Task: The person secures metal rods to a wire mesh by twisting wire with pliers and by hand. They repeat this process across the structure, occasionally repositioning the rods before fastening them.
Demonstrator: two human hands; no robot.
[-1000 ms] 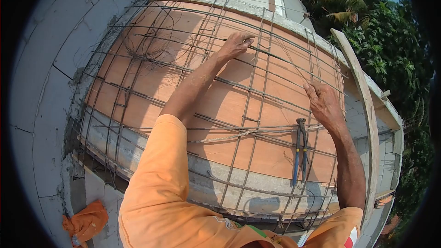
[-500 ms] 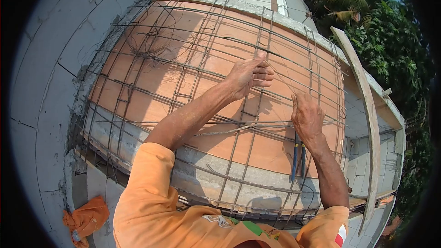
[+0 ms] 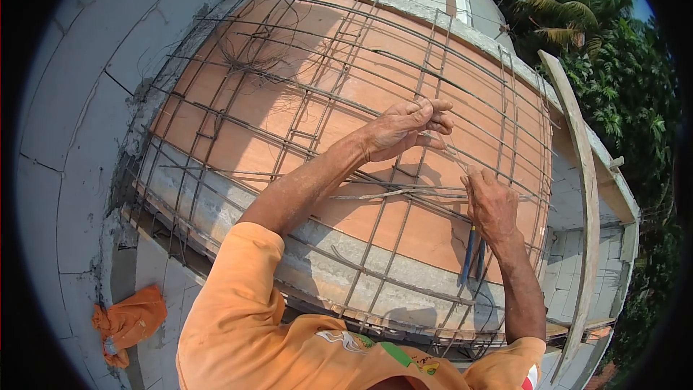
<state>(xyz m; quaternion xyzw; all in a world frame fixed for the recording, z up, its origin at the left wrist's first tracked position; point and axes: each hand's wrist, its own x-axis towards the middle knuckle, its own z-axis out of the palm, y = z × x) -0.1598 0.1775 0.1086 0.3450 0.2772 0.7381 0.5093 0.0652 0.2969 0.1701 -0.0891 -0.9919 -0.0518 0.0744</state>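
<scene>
My left hand [image 3: 410, 128] is raised over the steel bar grid [image 3: 364, 267], thumb and forefinger pressed together and the other fingers curled. From it a thin tie wire [image 3: 456, 157] runs down to the right. My right hand [image 3: 494, 204], lower and to the right, pinches the other part of this wire between thumb and fingers. Just below the right hand are pincers [image 3: 472, 256] with blue handles; their jaws are hidden behind the hand. Several loose bars [image 3: 404, 192] cross the grid under both hands.
Orange plywood [image 3: 346, 126] lies beneath the grid. A tangle of thin wire [image 3: 253, 61] rests at the upper left. A block wall [image 3: 79, 123] borders the left side, with an orange cloth [image 3: 130, 321] below. A timber plank [image 3: 581, 173] stands along the right edge.
The view has shifted slightly, and the grid appears farther up and right. My left hand has turned and moved lower, closer to my right hand; the span of wire between them is shorter.
</scene>
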